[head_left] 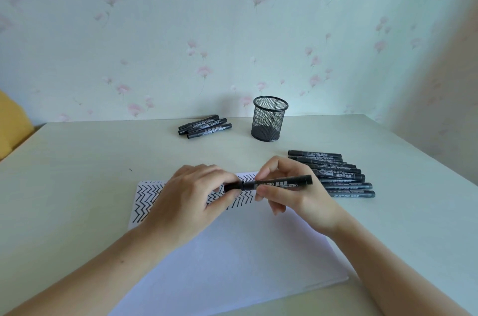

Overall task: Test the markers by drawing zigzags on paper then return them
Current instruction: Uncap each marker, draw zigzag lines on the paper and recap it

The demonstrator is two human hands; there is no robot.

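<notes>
1. Our left hand (pixel 192 192) pinches the cap (pixel 233 186) with its fingers (pixel 227 178); our right hand (pixel 289 186) grips the barrel of the marker (pixel 282 182), held level just above the paper (pixel 232 251).
2. Whether the cap is coming off or going on we cannot tell; either way we keep the barrel still and move the cap straight along its axis.
3. The marker is smooth black plastic, round, with pale print.
4. The sheet is white, flat, with black zigzags (pixel 146 201) along its far edge.
5. Beyond, a row of markers (pixel 336 174) lies to the right, a small pile (pixel 205 127) farther back, beside a black mesh cup (pixel 269 119) on the pale tabletop (pixel 90 160).
</notes>
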